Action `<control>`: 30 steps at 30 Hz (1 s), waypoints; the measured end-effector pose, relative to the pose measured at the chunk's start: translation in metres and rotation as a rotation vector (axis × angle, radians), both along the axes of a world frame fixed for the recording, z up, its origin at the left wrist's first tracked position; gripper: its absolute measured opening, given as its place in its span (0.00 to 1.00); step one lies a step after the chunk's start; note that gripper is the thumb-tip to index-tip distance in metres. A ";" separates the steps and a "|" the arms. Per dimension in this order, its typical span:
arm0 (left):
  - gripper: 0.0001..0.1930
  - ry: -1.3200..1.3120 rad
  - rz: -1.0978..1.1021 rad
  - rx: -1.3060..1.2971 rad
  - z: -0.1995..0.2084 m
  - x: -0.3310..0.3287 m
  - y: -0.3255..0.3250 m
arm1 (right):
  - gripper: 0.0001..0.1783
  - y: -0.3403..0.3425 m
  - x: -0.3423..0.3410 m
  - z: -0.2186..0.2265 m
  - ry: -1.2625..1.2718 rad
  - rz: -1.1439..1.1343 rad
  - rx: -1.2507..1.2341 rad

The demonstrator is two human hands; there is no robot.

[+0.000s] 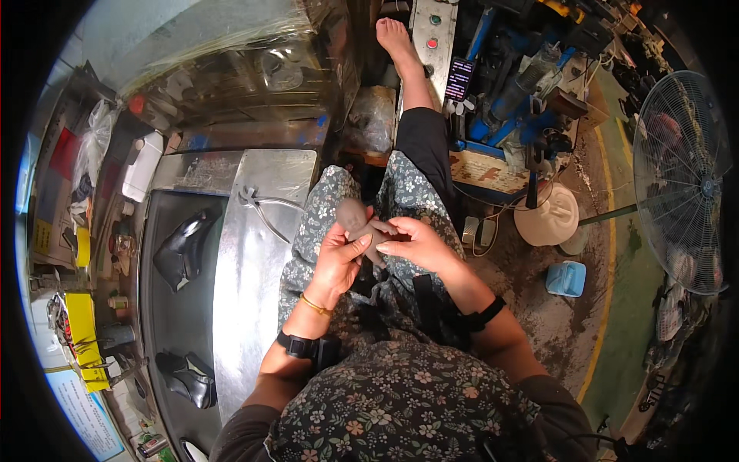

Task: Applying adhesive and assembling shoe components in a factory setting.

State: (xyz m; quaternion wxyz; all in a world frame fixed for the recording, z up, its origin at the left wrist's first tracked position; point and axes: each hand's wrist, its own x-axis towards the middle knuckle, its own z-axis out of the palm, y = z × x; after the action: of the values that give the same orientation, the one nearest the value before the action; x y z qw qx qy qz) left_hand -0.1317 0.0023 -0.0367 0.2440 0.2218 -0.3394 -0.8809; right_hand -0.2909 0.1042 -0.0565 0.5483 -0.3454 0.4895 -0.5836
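Bare hands meet over a dark floral-print garment (pixel 408 393) in the head view, the left hand (pixel 334 260) gripping a small grey-brown, round-headed doll (pixel 368 231) between thumb and fingers, the right hand (pixel 422 245) at its slender limbs, whether pinching or merely touching cannot be told. Likely light, perhaps rubbery and matt enough not to slip, it looks safest held by the torso, sparing the thin limbs. Left lies a shiny metal tabletop (pixel 246 323) bearing a grey long-handled tool (pixel 249 197); right, a large wire-caged fan (pixel 706 187) beside green floor (pixel 627 308).
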 end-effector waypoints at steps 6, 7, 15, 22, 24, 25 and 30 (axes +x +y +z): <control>0.40 0.192 -0.177 0.379 -0.036 0.010 -0.012 | 0.13 -0.002 0.014 0.034 0.830 -0.238 -0.363; 0.43 0.428 -0.237 0.558 -0.055 0.013 -0.018 | 0.13 -0.004 0.018 0.042 0.965 -0.173 -0.425; 0.49 0.381 0.028 0.520 -0.006 0.007 -0.015 | 0.07 -0.002 0.032 0.039 0.474 -0.212 -0.212; 0.55 0.429 -0.088 0.367 0.003 0.010 -0.007 | 0.21 -0.001 0.040 0.037 0.614 -0.052 0.040; 0.55 0.437 -0.077 0.398 0.002 0.010 -0.007 | 0.24 -0.002 0.041 0.030 0.616 -0.050 0.064; 0.56 0.442 -0.067 0.430 0.002 0.009 -0.007 | 0.24 -0.002 0.042 0.027 0.617 -0.050 0.065; 0.53 0.307 -0.106 0.390 0.002 0.010 -0.010 | 0.22 -0.002 0.040 0.035 0.701 -0.124 -0.076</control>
State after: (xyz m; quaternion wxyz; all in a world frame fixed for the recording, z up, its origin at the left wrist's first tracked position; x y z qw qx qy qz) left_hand -0.1219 -0.0081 -0.0352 0.1987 0.1103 -0.1333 -0.9647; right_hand -0.2510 0.1020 -0.0210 0.2974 -0.5141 0.6458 -0.4798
